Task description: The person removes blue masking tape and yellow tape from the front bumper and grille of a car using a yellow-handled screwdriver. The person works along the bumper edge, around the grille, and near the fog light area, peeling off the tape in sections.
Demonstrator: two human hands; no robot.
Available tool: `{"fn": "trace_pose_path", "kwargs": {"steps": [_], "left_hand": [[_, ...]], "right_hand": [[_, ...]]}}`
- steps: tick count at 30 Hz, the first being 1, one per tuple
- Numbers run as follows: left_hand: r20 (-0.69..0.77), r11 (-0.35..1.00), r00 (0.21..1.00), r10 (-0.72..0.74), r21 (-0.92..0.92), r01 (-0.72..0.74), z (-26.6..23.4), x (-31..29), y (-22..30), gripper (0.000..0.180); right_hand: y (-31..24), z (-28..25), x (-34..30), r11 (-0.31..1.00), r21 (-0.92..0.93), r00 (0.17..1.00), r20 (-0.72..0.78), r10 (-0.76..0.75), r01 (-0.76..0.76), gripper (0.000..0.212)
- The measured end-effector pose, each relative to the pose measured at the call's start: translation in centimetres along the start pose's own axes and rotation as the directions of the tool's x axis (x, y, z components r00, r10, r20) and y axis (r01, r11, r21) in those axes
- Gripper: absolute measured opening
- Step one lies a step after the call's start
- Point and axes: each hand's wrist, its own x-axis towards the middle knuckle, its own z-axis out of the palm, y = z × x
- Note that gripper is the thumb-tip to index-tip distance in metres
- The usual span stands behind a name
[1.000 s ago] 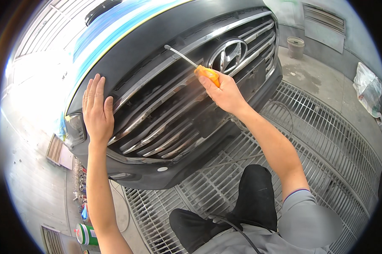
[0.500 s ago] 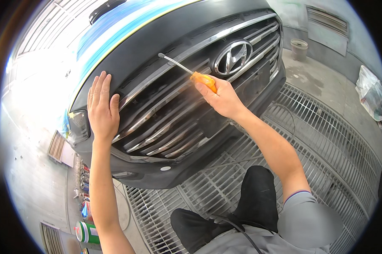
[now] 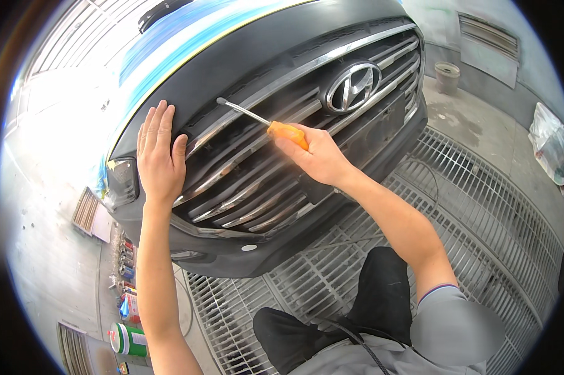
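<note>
My right hand [image 3: 316, 156] is wrapped round the orange handle of a screwdriver [image 3: 287, 132]. Its metal shaft points up and left, and the dark, rounded tip is at the upper edge of the grille [image 3: 250, 181]. Whether the tip touches the trim, I cannot tell. Flat on the dark grey front of the car [image 3: 200, 81] lies my left hand [image 3: 160, 156], fingers stretched out, between the headlight [image 3: 123, 181] and the grille's left end. Chrome strips cross the grille, with a chrome oval emblem [image 3: 353, 87] right of the screwdriver.
Blue and white sheeting [image 3: 169, 47] covers the car behind its bonnet edge. I am over a metal floor grating [image 3: 319, 281]. Several cans and a green and white tub [image 3: 129, 340] stand at lower left. A bucket [image 3: 447, 76] and a plastic bag [image 3: 549, 140] are at right.
My right hand and the screwdriver have shifted left along the grille's upper edge, its tip nearer the left hand. The left hand keeps its place on the car. The view has shifted slightly.
</note>
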Motion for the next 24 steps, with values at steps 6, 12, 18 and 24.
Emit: {"fn": "trace_pose_path", "kwargs": {"steps": [6, 12, 18, 24], "left_hand": [[-0.006, 1.000, 1.000, 0.003, 0.002, -0.003, 0.0, 0.0, 0.1, 0.052], [-0.008, 1.000, 1.000, -0.007, -0.014, 0.007, 0.0, -0.1, -0.2, 0.050], [-0.009, 1.000, 1.000, -0.005, -0.008, 0.005, -0.1, -0.1, -0.3, 0.049], [-0.014, 1.000, 1.000, -0.004, -0.010, 0.003, 0.1, 0.0, -0.2, 0.049]], "right_hand": [[-0.7, 1.0, 0.0, 0.999, -0.030, 0.999, 0.048, -0.020, 0.022, 0.045], [-1.0, 1.8, 0.2, 0.998, -0.056, 0.997, 0.066, -0.036, 0.040, 0.044], [-0.9, 2.6, 0.4, 0.997, -0.040, 0.995, 0.083, -0.060, 0.063, 0.046], [-1.1, 3.0, 0.5, 0.996, -0.078, 0.994, 0.104, -0.044, 0.052, 0.047]]}}
